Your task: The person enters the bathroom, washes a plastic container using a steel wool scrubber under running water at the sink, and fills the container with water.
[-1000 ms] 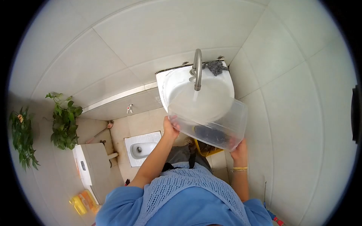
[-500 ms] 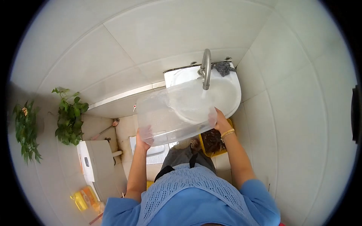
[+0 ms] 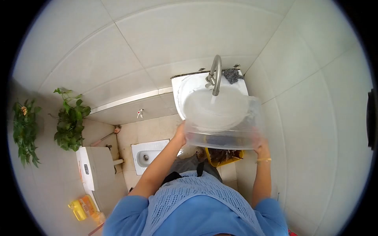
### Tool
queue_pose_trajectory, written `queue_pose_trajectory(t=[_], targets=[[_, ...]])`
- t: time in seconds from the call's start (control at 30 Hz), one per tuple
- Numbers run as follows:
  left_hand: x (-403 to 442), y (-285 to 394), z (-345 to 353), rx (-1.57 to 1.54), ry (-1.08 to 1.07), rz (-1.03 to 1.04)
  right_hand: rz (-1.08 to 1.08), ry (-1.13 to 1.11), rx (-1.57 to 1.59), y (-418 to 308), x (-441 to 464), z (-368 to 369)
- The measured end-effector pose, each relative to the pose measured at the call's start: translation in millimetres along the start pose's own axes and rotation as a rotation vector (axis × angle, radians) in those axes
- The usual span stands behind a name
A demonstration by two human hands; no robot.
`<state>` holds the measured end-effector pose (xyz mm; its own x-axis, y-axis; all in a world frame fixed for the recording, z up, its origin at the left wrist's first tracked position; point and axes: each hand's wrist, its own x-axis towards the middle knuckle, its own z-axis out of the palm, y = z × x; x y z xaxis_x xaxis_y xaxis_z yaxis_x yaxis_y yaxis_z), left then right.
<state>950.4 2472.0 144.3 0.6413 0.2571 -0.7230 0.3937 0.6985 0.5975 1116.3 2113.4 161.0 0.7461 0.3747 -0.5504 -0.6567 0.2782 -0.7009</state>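
A clear plastic container (image 3: 224, 137) hangs over the front of the white sink (image 3: 179, 91), held between my two hands. Its left end is gripped by my left hand (image 3: 181, 134). At the right end, my right hand (image 3: 260, 144) is closed on the container's lower corner, a yellow band at the wrist. Water runs from the curved metal faucet (image 3: 217, 72) down onto the container. A dark grey mesh scrubber (image 3: 232, 76) lies on the sink's back right corner.
Below the sink stands a yellow basket (image 3: 212, 162) with dark brown contents. A squat toilet (image 3: 145, 157) is in the floor at left. Farther left are a white box-shaped unit (image 3: 87, 169), a yellow bottle (image 3: 77, 210) and hanging green plants (image 3: 69, 125). Tiled walls enclose the space.
The container was over the sink's right side, swung left past its edge, and is now back over the sink at right. Both hands moved with it and kept their hold.
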Motion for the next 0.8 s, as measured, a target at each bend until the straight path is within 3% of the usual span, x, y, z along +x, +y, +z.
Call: queue_pose_trajectory(t=[0.03, 0.1, 0.2, 0.27, 0.3, 0.4, 0.47, 0.5, 0.57, 0.6, 0.67, 0.73, 0.8], targets=[[6, 2, 14, -0.004, -0.006, 0.004, -0.003, 0.05, 0.006, -11, -11, -5], [14, 6, 42, -0.302, -0.275, -0.248, -0.095, 0.235, -0.054, -41, -45, 4], [13, 22, 89, -0.27, -0.292, -0.282, -0.193, 0.424, -0.115, -83, -96, 22], [26, 27, 104, -0.19, -0.353, -0.274, -0.579, 0.434, -0.27, -100, -126, 40], [31, 30, 109, -0.108, -0.407, -0.265, -0.581, 0.437, -0.271, -111, -147, 57], [38, 42, 119, -0.003, -0.4, -0.208, -0.779, 0.334, -0.8, -133, -199, 103], [46, 48, 116, 0.022, -0.39, -0.207, -0.996, 0.1, -1.35, -137, -216, 114], [50, 49, 112, 0.045, -0.376, -0.206, -0.997, 0.102, -1.35, -141, -222, 126], [57, 50, 101, 0.093, -0.382, -0.217, -0.995, -0.169, -1.695, -150, -225, 153], [61, 50, 95, 0.141, -0.386, -0.23, -0.994, -0.168, -1.695, -152, -222, 162], [57, 54, 89, 0.155, -0.403, -0.267, -1.014, -0.49, -1.872, -155, -214, 176], [38, 66, 86, 0.169, -0.42, -0.307, -1.015, -0.609, -1.981, -152, -205, 192], [9, 87, 83, -0.03, -0.525, -0.349, -1.014, -0.738, -2.082, -148, -194, 199]])
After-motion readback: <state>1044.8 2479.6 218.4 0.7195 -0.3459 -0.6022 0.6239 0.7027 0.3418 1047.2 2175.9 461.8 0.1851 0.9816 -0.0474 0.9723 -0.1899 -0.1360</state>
